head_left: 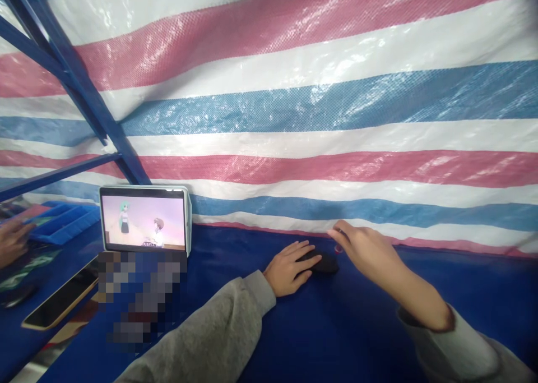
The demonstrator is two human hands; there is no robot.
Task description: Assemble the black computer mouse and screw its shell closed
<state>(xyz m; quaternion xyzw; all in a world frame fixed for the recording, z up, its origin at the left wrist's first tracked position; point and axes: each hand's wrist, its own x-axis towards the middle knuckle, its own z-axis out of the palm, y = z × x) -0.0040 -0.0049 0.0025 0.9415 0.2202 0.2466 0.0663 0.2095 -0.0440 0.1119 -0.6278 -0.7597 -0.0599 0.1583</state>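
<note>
My left hand [290,268] lies with fingers spread, palm down, on the blue surface, its fingertips resting on the left end of a black object [325,262] shaped like a computer mouse. Just right of that object, my right hand [363,248] is raised above the surface. Its thumb and index finger are pinched together at the left. A small reddish ring-like piece [338,249] hangs or lies right below this pinch; whether the fingers hold it is too small to tell.
A tablet [145,220] playing a cartoon stands at the left. Beside it are a phone [61,293], a blue compartment tray [69,223] and another person's hand [12,241]. A blue metal frame [90,102] rises before striped sheeting [269,167]. One area is pixelated.
</note>
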